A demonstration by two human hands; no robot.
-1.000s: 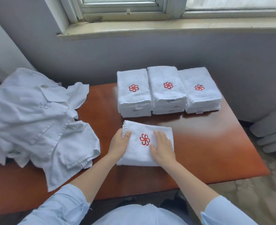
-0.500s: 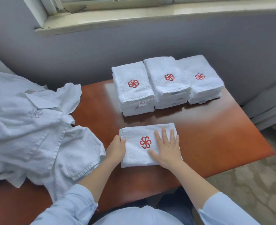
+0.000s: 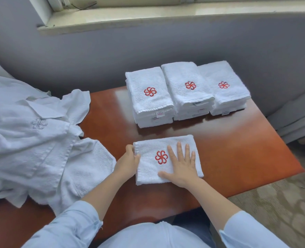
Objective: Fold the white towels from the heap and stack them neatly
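**Q:** Status of the heap [image 3: 31, 140]?
**A:** Unfolded towels lie piled at the left of the surface [image 3: 237, 149], partly hanging over its edge. The count cannot be told. This portion is outstanding.

**Q:** Item in work?
**A:** One towel [image 3: 153, 170], folded to a compact rectangle with the logo up, lies flat at near centre, just beside the heap. The left hand [image 3: 128, 161] grips its left edge, thumb on top. The right hand [image 3: 182, 165] lies flat on its right half, fingers straight and spread, pressing down. Judged step: final smoothing. Transfer is not yet done.

**Q:** Completed output?
**A:** Three stacks [image 3: 189, 86] stand side by side at the far edge, logos up, each several towels high.

**Q:** Overall progress?
**A:** Judged well under way but not near the end. Place this towel on a stack, then work through the heap.
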